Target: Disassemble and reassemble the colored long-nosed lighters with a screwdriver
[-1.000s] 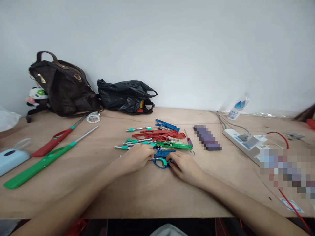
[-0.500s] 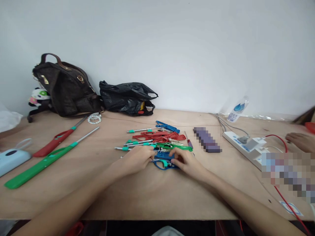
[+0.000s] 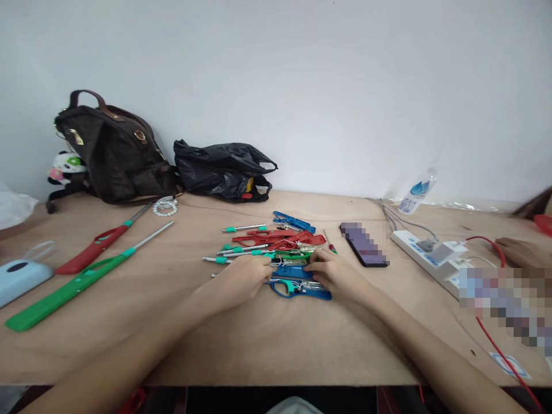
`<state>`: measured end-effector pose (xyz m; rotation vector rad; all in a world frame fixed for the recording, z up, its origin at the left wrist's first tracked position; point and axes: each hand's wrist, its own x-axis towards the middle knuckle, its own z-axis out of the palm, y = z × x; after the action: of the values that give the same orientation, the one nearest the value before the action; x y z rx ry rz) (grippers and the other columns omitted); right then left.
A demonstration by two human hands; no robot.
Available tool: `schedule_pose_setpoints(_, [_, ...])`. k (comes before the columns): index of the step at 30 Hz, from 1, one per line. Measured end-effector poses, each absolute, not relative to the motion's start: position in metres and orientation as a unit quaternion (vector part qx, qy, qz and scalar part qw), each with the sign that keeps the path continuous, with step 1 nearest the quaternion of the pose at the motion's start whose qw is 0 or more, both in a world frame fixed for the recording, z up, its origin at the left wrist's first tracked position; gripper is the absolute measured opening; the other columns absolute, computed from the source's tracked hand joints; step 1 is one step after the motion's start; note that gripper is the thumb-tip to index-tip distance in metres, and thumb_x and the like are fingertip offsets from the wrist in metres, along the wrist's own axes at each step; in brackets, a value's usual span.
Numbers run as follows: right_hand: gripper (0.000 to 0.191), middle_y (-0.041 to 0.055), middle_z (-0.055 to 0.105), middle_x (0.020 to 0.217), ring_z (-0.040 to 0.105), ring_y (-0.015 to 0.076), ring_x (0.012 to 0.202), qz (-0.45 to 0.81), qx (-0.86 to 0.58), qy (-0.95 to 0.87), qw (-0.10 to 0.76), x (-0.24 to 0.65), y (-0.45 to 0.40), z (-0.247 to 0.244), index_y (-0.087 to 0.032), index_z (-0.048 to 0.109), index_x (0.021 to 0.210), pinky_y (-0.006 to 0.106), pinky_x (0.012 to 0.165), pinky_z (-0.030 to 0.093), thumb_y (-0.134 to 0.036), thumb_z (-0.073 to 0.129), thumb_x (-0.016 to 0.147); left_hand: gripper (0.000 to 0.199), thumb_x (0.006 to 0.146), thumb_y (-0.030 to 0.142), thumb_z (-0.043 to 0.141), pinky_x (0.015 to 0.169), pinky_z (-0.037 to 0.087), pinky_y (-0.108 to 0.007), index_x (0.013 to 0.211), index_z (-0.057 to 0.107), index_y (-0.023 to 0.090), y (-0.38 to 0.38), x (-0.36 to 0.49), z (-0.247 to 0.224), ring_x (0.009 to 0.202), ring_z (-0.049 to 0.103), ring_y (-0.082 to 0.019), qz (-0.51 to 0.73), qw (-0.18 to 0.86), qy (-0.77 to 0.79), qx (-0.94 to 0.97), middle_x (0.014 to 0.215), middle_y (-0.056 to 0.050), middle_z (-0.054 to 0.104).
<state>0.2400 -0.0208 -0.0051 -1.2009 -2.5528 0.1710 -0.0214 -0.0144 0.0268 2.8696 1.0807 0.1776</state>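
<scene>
An opened blue gas lighter (image 3: 317, 294), its teal trigger and clear inner tank exposed, lies at the front of a pile of lighter parts. Over its metal tube is my left hand (image 3: 245, 280), fingers closed around it; the tube's tip pokes out on the left. My right hand (image 3: 342, 277) has its bent fingertips at the right end of a blue casing half (image 3: 293, 271), just behind the lighter. Behind the hands lie red casing parts (image 3: 276, 237), a green casing part (image 3: 297, 254) and another blue casing (image 3: 295, 221). What my left fingertips pinch is partly hidden.
Assembled red (image 3: 92, 253) and green (image 3: 71, 290) lighters lie left. A screwdriver (image 3: 330, 244), phone (image 3: 364, 246), power strip (image 3: 422, 253) and bottle (image 3: 417, 192) are right. Behind are a backpack (image 3: 116, 155) and black bag (image 3: 219, 172). Another person's hand (image 3: 520, 253) rests far right.
My right hand has shifted slightly right, its fingers drawing back to the casing half's right end and uncovering more of the blue lighter. My left hand has stayed almost still.
</scene>
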Motion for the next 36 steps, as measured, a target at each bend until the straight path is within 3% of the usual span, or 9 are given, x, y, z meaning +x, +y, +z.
schedule_pose_setpoints(4, [0.022,0.0089,0.058,0.101,0.055,0.0237,0.096,0.034,-0.420,-0.893,0.156,0.242,-0.018,-0.002,-0.019,0.070,0.098,0.040,0.084,0.048,-0.007,0.060,0.081,0.023,0.087,0.007,0.045,0.066,0.041,-0.031,0.075,0.062,0.016,-0.015,-0.022,0.026,0.077,0.061,-0.024,0.034,0.019,0.349,0.936,0.085,-0.008,0.064])
schedule_pose_setpoints(8, [0.015,0.0095,0.059,0.102,0.056,0.0225,0.096,0.072,-0.422,-0.870,0.244,0.246,-0.013,0.003,-0.018,0.065,0.093,0.038,0.084,0.048,-0.011,0.054,0.086,0.024,0.089,0.009,0.045,0.069,0.042,-0.031,0.074,0.062,0.016,-0.014,-0.025,0.022,0.078,0.060,-0.023,0.049,0.020,0.344,0.937,0.083,-0.008,0.063])
schedule_pose_setpoints(12, [0.011,0.0059,0.063,0.085,0.058,0.0189,0.077,0.196,-0.468,-0.778,0.371,0.255,-0.006,0.007,-0.018,0.060,0.090,0.034,0.070,0.049,-0.024,0.050,0.090,0.022,0.088,0.009,0.045,0.072,0.043,-0.031,0.078,0.064,0.016,-0.013,-0.026,0.019,0.081,0.060,-0.023,0.047,0.006,0.341,0.939,0.087,-0.008,0.064])
schedule_pose_setpoints(15, [0.019,0.0014,0.059,0.069,0.057,0.0166,0.061,0.332,-0.467,-0.675,0.465,0.258,-0.004,0.010,-0.019,0.059,0.090,0.030,0.056,0.047,-0.037,0.057,0.085,0.020,0.087,0.009,0.048,0.073,0.043,-0.032,0.078,0.064,0.015,-0.013,-0.026,0.020,0.083,0.061,-0.024,0.047,0.000,0.343,0.938,0.089,-0.009,0.065])
schedule_pose_setpoints(19, [0.034,-0.0010,0.061,0.069,0.060,0.0156,0.059,0.447,-0.415,-0.571,0.549,0.257,-0.009,0.015,-0.021,0.058,0.104,0.029,0.055,0.049,-0.039,0.068,0.078,0.019,0.089,0.013,0.047,0.072,0.043,-0.031,0.078,0.063,0.016,-0.012,-0.027,0.026,0.081,0.061,-0.023,0.077,0.021,0.359,0.930,0.084,-0.007,0.065])
schedule_pose_setpoints(25, [0.030,-0.0005,0.063,0.071,0.061,0.0125,0.057,0.542,-0.394,-0.497,0.551,0.248,-0.017,0.017,-0.018,0.064,0.097,0.028,0.058,0.054,-0.034,0.074,0.074,0.023,0.094,0.028,0.044,0.065,0.048,-0.025,0.111,0.057,0.018,-0.009,-0.030,0.038,0.080,0.064,-0.018,0.304,0.163,0.424,0.837,0.091,-0.004,0.068])
schedule_pose_setpoints(31, [0.035,0.0003,0.065,0.072,0.063,0.0119,0.058,0.590,-0.395,-0.460,0.533,0.243,-0.018,0.013,-0.015,0.066,0.095,0.026,0.058,0.056,-0.029,0.081,0.066,0.016,0.086,0.023,0.055,0.064,0.051,-0.024,0.096,0.067,0.018,-0.006,-0.031,0.039,0.076,0.065,-0.016,0.349,0.197,0.381,0.833,0.091,-0.004,0.071])
schedule_pose_setpoints(36, [0.048,0.0011,0.066,0.073,0.062,0.0134,0.056,0.538,-0.427,-0.520,0.508,0.242,-0.018,0.008,-0.015,0.064,0.100,0.031,0.059,0.056,-0.033,0.084,0.061,0.015,0.083,0.025,0.063,0.062,0.052,-0.025,0.094,0.069,0.017,-0.001,-0.033,0.031,0.072,0.064,-0.016,0.352,0.160,0.392,0.835,0.087,-0.004,0.072])
